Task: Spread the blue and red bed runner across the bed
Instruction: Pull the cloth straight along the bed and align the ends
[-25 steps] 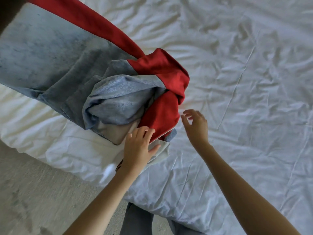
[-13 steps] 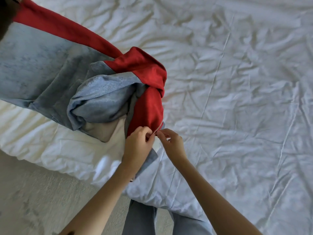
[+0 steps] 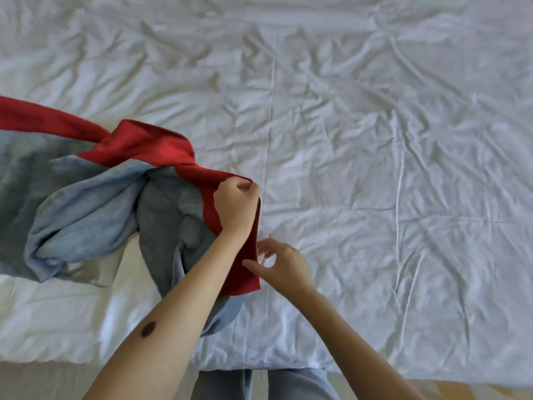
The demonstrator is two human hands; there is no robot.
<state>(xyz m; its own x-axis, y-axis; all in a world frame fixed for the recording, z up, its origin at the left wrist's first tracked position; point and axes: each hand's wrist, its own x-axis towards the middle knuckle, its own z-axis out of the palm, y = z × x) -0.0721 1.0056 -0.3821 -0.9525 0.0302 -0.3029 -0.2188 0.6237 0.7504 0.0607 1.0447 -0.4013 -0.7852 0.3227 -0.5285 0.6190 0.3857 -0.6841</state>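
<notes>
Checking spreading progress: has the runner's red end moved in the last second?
Yes. The bed runner's red end, gripped by the left hand, has shifted right. It now reaches the long crease in the white sheet, having lain well left of it.

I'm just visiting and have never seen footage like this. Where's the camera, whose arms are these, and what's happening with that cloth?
There is no machine here. A person wears a camera on the head, looking down at their own hands. Before them is a bed covered by a wrinkled white sheet. On it lies a blue and red bed runner, bunched up. The left hand grips its red edge in a fist. The right hand, fingers spread and slightly blurred, touches that edge lower down with its thumb.
</notes>
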